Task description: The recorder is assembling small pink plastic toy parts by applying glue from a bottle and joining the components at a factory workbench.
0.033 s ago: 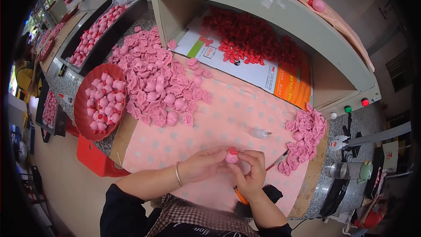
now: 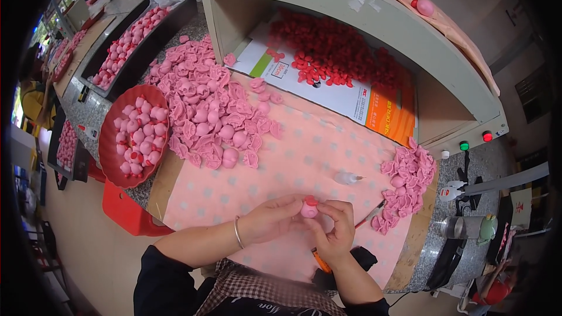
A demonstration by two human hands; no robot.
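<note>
While both hands meet over the pink dotted cloth (image 2: 304,158), the left hand (image 2: 270,219) and right hand (image 2: 336,231) pinch a small pink toy figure (image 2: 308,209) between closed fingertips; a heap of pink pieces (image 2: 213,111) lies beyond, beside a red bowl (image 2: 108,146).

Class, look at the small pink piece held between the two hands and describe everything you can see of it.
The small pink piece is a rounded, soft-looking lump, seemingly rubber or plastic, with a small red part on its top. It is held above the pink dotted cloth, near the person's body. The left hand pinches it from the left and the right hand from the right, fingertips touching it on both sides. Finer detail is too small to tell.
</note>
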